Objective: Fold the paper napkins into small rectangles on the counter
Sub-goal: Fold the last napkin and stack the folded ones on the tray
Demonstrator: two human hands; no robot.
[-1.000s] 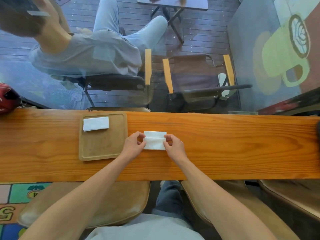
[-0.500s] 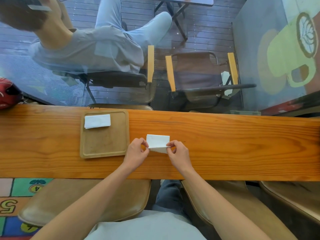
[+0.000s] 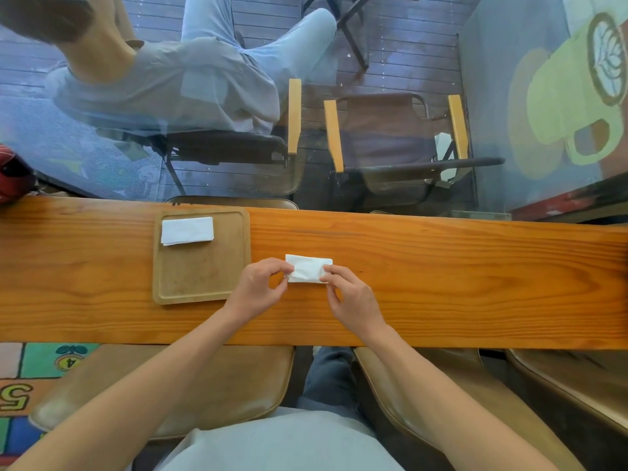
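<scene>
white napkin (image 3: 307,271): on the wooden counter (image 3: 441,277), pinched at both ends by you
left hand (image 3: 260,288): grasping its 9 o'clock end
right hand (image 3: 350,297): grasping its 3 o'clock end
tray (image 3: 200,280): at 9 o'clock, bearing a folded napkin (image 3: 187,230)

One view only, head-worn and wide-angle, looking steeply down and forward over the wooden counter (image 3: 441,283), close in. Forearms rise from six o'clock; a window (image 3: 102,158) lies at twelve; a wooden tray (image 3: 200,283) sits at nine.
</scene>
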